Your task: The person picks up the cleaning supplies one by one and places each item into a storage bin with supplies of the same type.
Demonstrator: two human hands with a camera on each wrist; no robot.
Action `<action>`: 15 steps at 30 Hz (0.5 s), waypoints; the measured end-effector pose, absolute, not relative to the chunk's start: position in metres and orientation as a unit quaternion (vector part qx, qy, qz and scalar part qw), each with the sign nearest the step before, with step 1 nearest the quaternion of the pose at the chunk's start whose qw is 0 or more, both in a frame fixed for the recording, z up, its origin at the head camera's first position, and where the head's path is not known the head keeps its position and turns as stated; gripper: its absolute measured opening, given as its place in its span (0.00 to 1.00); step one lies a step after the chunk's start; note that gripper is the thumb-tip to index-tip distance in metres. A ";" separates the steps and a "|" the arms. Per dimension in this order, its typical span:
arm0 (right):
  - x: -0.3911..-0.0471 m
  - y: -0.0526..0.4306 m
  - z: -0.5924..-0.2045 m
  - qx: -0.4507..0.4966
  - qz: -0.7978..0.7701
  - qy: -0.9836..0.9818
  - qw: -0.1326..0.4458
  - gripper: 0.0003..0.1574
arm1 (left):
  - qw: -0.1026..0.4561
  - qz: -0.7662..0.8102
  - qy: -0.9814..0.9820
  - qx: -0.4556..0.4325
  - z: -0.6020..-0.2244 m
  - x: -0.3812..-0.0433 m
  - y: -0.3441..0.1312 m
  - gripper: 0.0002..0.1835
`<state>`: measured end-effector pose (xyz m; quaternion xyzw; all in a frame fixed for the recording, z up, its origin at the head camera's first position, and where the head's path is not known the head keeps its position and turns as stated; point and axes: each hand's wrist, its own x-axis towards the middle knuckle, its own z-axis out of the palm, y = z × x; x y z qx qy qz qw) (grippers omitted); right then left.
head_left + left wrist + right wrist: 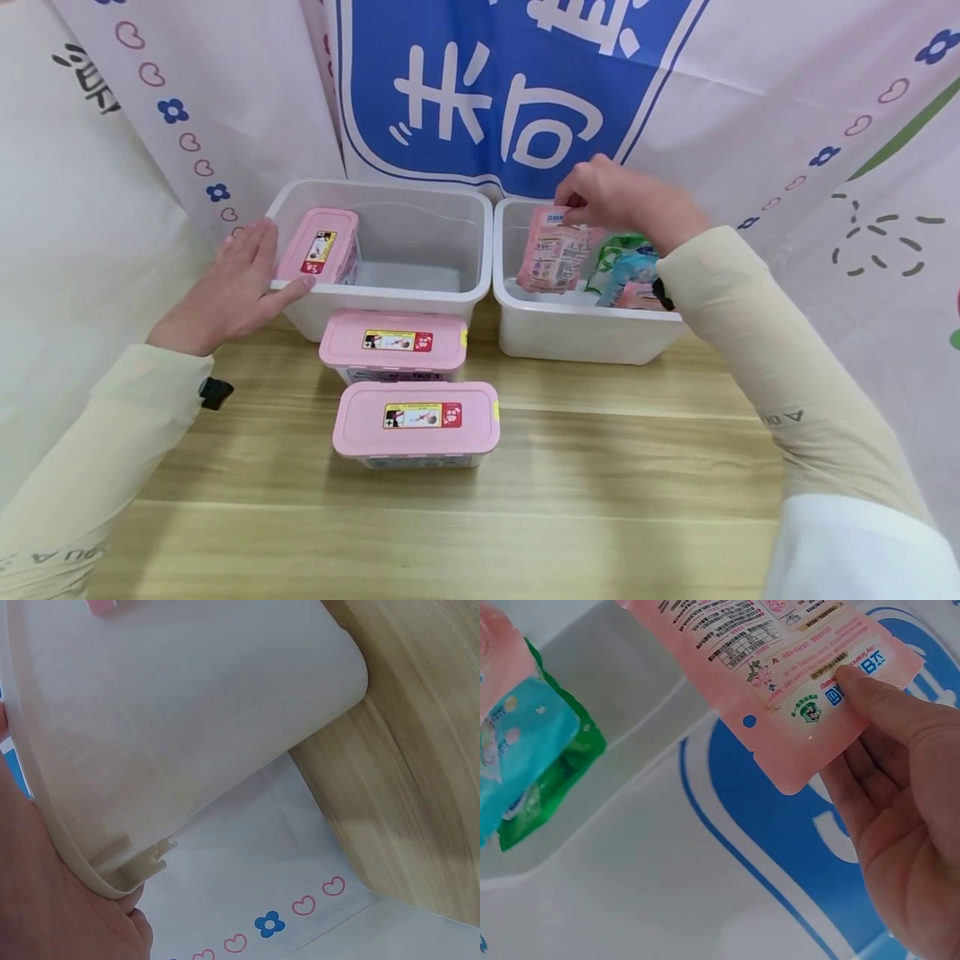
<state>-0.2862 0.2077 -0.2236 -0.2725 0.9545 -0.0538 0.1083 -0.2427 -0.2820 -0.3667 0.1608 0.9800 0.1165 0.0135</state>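
Observation:
My right hand pinches the top edge of a pink refill pouch, which hangs upright inside the right white bin. In the right wrist view, thumb and fingers sit on either side of the printed pouch. Green, blue and pink pouches lie at that bin's right end. My left hand rests on the left corner of the left white bin, fingers extended and thumb apart along the front rim. A pink-lidded box stands in this bin's left end.
Two more pink-lidded boxes stand on the wooden table before the left bin: one box close to its front wall, another box nearer me. A printed white and blue cloth hangs right behind both bins.

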 end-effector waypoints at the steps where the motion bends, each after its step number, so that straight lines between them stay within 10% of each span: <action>1: -0.289 0.208 -0.227 -0.271 -0.055 0.955 0.110 0.16 | 0.013 0.115 0.980 0.161 -0.367 -0.243 -0.282 0.56; 15: -0.316 0.219 -0.265 -0.252 -0.060 0.956 0.138 0.14 | 0.016 0.122 0.980 0.154 -0.365 -0.238 -0.279 0.57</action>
